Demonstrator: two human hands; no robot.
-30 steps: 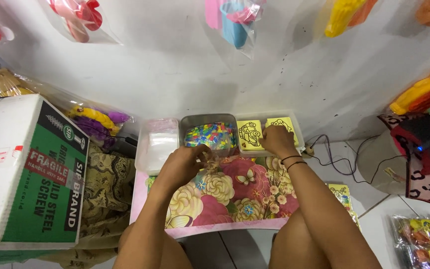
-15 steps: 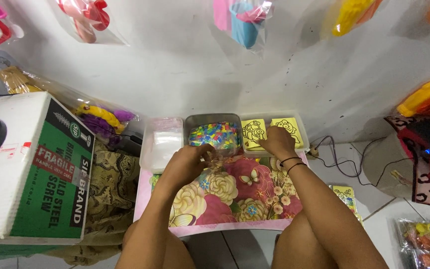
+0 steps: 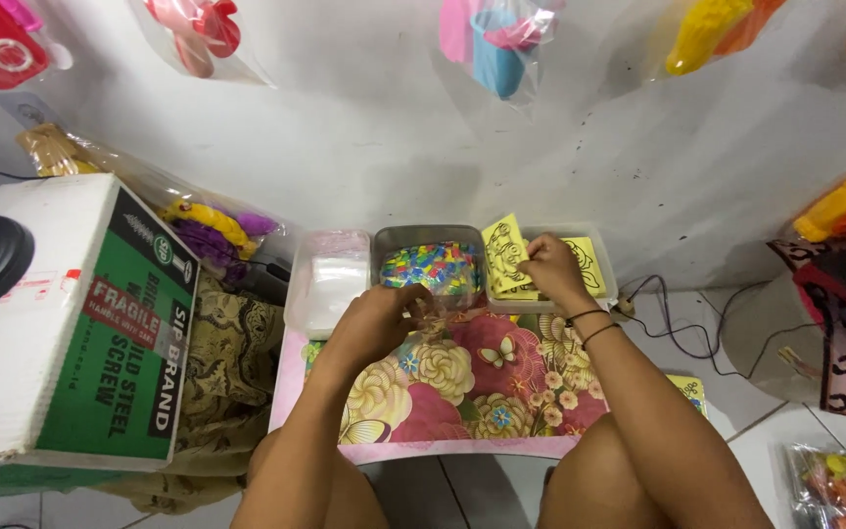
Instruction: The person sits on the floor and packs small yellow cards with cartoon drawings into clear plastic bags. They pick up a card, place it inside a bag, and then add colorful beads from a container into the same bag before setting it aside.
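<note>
My left hand pinches a small clear plastic bag at the near edge of a clear tub of mixed coloured bits. My right hand lifts a yellow card with a line drawing out of the clear tub of yellow cards on the right. A third tub with clear white bags stands at the left. All three line the far edge of a small floral-print table over my knees.
A large green and white cardboard box with a black round disc on top stands at the left. Bagged toys hang on the white wall. Cables run on the tiled floor at the right, near packets of coloured toys.
My right hand has raised one yellow card upright out of the right tub. My left hand stays at the middle tub with the small bag.
</note>
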